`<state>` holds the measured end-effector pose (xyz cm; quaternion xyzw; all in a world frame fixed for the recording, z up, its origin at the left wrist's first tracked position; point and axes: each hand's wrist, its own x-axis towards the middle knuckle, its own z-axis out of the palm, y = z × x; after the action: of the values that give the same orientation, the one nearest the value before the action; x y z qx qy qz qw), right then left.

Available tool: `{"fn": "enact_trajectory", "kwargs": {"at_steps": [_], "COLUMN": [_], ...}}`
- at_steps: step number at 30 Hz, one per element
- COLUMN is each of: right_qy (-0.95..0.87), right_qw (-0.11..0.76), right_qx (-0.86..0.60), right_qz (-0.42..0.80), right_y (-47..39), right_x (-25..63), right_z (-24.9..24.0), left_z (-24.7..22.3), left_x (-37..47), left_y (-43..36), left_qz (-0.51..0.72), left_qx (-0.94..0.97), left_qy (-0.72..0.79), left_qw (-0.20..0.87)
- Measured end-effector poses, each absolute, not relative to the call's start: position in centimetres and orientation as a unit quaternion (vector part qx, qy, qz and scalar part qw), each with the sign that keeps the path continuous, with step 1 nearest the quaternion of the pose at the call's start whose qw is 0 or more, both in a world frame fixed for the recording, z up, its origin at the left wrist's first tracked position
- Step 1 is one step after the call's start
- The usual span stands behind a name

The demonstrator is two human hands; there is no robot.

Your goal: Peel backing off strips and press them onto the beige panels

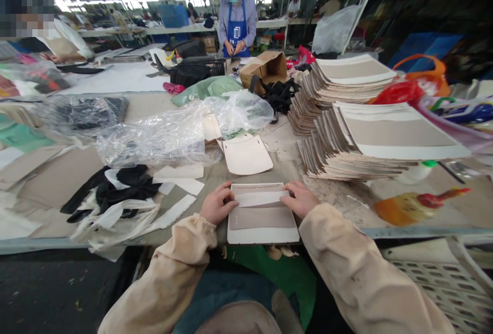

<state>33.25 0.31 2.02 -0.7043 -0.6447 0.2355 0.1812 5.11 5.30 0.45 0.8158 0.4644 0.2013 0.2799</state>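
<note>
A white panel (262, 236) with taupe bands lies flat in front of me, at the table's near edge. Across its upper part runs a narrow white strip (258, 198). My left hand (218, 204) is closed at the panel's left edge, its thumb on the strip's left end. At the opposite edge, my right hand (300, 199) has its thumb and fingers closed about the strip's right end. Whether the fingers also grip the panel beneath is hidden. Just beyond the panel lies a cream curved piece (247, 154).
Tall stacks of taupe-and-white panels (400, 129) stand at the right, with an orange bottle with a red nozzle (404, 205) nearer me. Black and white scraps (119, 195) lie left, clear plastic bags (162, 136) beyond. A person in a blue apron (236, 21) stands across the table.
</note>
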Motion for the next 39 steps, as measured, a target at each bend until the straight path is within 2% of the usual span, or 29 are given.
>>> {"fn": "enact_trajectory", "kwargs": {"at_steps": [4, 8, 13, 20, 26, 33, 39], "right_qy": [-0.642, -0.641, -0.661, -0.662, -0.639, -0.657, -0.598], "right_qw": [0.205, 0.185, 0.201, 0.197, 0.194, 0.129, 0.212], "right_qx": [-0.683, -0.702, -0.683, -0.685, -0.707, -0.701, -0.711], "right_qz": [0.281, 0.248, 0.236, 0.233, 0.232, 0.246, 0.303], "right_y": [0.6, 0.3, -0.1, -0.2, -0.4, -0.9, -0.7], "right_x": [34.0, 33.5, 33.6, 33.6, 33.5, 33.3, 33.6], "right_z": [1.8, 1.9, 1.5, 1.4, 2.0, 2.9, 2.8], "left_z": [0.3, 0.1, 0.4, 0.3, 0.0, 0.4, 0.5], "left_x": [5.1, 4.9, 4.7, 5.1, 5.1, 5.4, 5.5], "left_y": [5.2, 5.2, 5.0, 4.6, 4.6, 4.3, 3.9], "left_qz": [0.213, 0.247, 0.270, 0.208, 0.192, 0.176, 0.162], "left_qx": [0.813, 0.801, 0.751, 0.816, 0.827, 0.839, 0.842], "left_qy": [0.466, 0.456, 0.478, 0.470, 0.468, 0.466, 0.473], "left_qw": [0.275, 0.299, 0.367, 0.265, 0.247, 0.217, 0.201]}}
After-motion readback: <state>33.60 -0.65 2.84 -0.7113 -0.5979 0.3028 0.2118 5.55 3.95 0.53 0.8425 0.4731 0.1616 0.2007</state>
